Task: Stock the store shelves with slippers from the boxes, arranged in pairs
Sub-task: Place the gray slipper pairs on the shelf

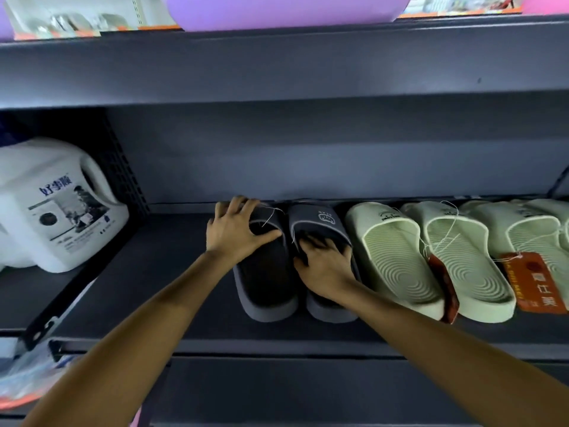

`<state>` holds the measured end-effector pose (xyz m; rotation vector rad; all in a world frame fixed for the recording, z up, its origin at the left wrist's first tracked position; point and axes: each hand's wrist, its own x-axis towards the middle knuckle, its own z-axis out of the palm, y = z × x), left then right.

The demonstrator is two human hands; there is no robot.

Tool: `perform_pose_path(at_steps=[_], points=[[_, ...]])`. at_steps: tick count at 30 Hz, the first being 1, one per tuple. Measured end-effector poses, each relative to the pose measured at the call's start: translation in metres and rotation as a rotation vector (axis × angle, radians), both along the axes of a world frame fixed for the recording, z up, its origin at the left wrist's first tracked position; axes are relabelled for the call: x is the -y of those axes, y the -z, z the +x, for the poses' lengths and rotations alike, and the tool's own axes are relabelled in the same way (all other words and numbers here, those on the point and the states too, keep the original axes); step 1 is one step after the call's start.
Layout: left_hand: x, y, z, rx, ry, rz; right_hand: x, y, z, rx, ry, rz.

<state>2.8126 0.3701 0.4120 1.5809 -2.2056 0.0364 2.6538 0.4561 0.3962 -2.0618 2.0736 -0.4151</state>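
Dark grey store shelving fills the view, and the middle shelf (169,272) carries a row of slippers with their heels toward its front edge and their toes toward its back.

About midway along the shelf a dark pair stands side by side, the two touching along their inner sides. The left hand (237,229) sits on the left grey slipper (264,285). Its fingers are spread and curled over the top of the strap, and its thumb reaches across the opening beneath, so it grips the strap. The right hand (326,266) lies on the footbed of the right grey slipper (320,220), whose strap bears a small white emblem. Its fingers are pushed into the opening under that strap. They are blurred, and I cannot tell whether they grip the strap or only press inside. A thin white thread trails from each strap.

Just beside the grey pair, toward the right end of the shelf, stand pale green slippers (397,260) with ribbed footbeds, lined up the same way. A red tag (443,291) hangs between the first two, and an orange tag (534,282) lies further right.

At the left end, past a perforated upright (123,167), sits a white jug (52,204) with a printed label. A purple item (286,10) rests on the shelf above.
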Motion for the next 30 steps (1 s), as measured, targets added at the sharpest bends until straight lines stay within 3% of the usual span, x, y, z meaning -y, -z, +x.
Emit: perform_pose_path(at_steps=[4, 6, 16, 30], points=[[-0.021, 0.017, -0.015, 0.058, -0.120, 0.025, -0.004, 0.001, 0.005, 0.003, 0.059, 0.023], [-0.030, 0.023, -0.024, -0.012, -0.156, 0.100, -0.005, -0.001, 0.007, 0.014, 0.069, 0.024], [-0.035, 0.022, -0.019, -0.113, 0.004, 0.101, -0.018, -0.023, -0.013, 0.288, -0.046, 0.156], [-0.035, 0.023, -0.013, -0.109, 0.104, 0.067, -0.029, -0.012, 0.000, 0.217, -0.026, 0.062]])
